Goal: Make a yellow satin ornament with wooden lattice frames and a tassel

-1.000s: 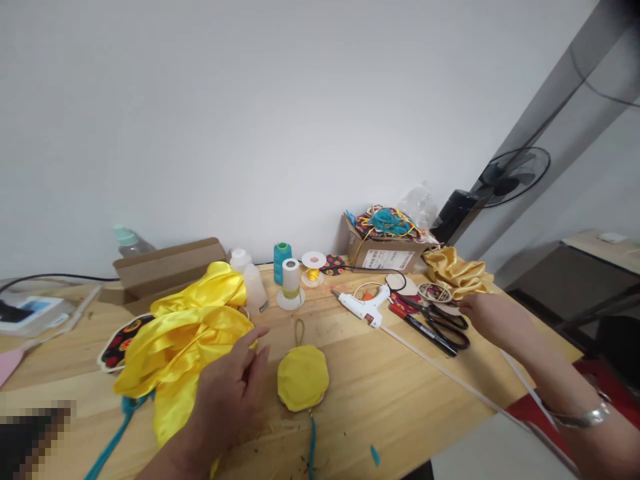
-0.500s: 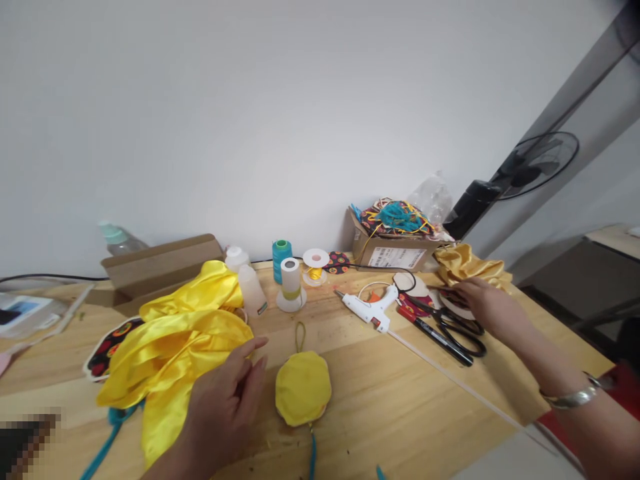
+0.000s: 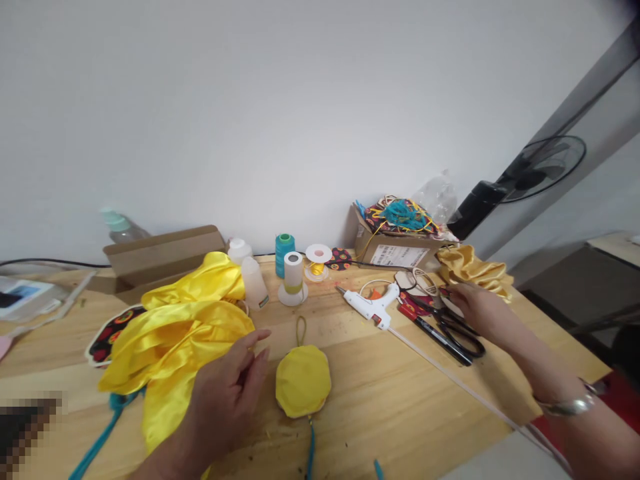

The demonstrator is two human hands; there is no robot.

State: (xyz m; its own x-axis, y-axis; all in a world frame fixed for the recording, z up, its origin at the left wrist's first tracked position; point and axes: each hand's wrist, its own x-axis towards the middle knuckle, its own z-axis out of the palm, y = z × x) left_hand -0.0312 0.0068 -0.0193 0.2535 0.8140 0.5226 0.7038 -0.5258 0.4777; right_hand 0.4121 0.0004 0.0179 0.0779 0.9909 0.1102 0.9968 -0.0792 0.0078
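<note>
Yellow fabric disc (image 3: pixel 303 381), beside left hand (image 3: pixel 225 393), fingers parted; right hand (image 3: pixel 480 310), near scissors (image 3: pixel 456 331), grip indiscernible.

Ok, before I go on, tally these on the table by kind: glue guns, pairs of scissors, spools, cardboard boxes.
Glue gun: 1
Scissors: 1 pair
Spools: 3 (teal spool, white spool, spool with yellow thread)
Cardboard boxes: 2 (left box, right box)
Total: 7

left hand (image 3: pixel 225 390): bare | right hand (image 3: pixel 470 305): bare | right forearm (image 3: pixel 525 360): bare skin, silver-coloured bangle (image 3: pixel 567 405), shiny, curved metallic band
</note>
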